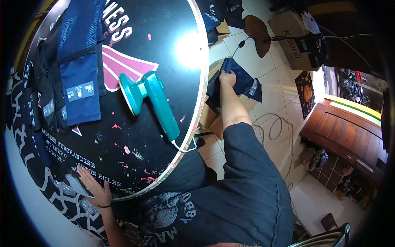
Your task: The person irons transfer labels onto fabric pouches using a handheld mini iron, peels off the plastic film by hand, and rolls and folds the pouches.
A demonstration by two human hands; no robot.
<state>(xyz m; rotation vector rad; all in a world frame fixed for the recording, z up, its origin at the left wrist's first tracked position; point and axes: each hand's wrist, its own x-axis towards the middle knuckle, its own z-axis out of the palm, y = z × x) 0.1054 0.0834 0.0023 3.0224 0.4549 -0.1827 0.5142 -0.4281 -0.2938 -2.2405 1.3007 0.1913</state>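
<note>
Above an open cardboard box [217,126] on the tiled floor, just beside the round black table [158,43], the person's right hand [227,78] is gripping a navy garment [240,78], its fingers closing on the fabric while a grey label is showing at one end. At the table's edge, the left hand [92,184] is stretching its fingers straight; I can't tell whether it's pressing anything. Between the hands, a teal handheld iron [159,105] is resting on the tabletop, its white cord [187,150] trailing over the rim, and labelled navy clothes [80,103] are lying nearby.
</note>
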